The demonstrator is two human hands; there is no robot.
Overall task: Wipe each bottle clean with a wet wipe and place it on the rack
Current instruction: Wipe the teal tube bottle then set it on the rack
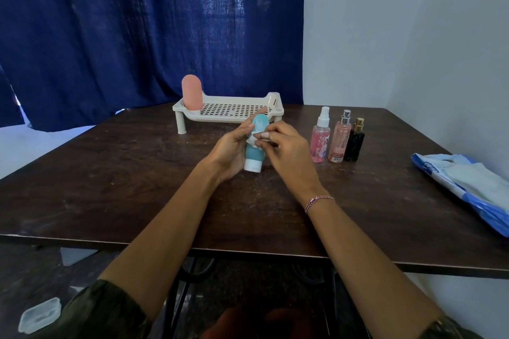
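Observation:
My left hand (230, 150) grips a teal bottle (254, 153) with a white cap, held cap-down just above the table centre. My right hand (286, 147) pinches a small white wet wipe (254, 140) against the bottle's side. A cream slotted rack (234, 111) stands at the back of the table, with a pink bottle (192, 92) upright on its left end. Three spray bottles stand to the right: a pink one with a white cap (320, 137), a pink one with a silver cap (340, 139), and a black one with a gold cap (354, 142).
The dark wooden table (124, 187) ends at a near edge below my forearms. A blue wet-wipe pack (468, 184) lies at the right edge. A blue curtain hangs behind, a white wall stands on the right. A clear plastic container (38, 315) sits on the floor, lower left.

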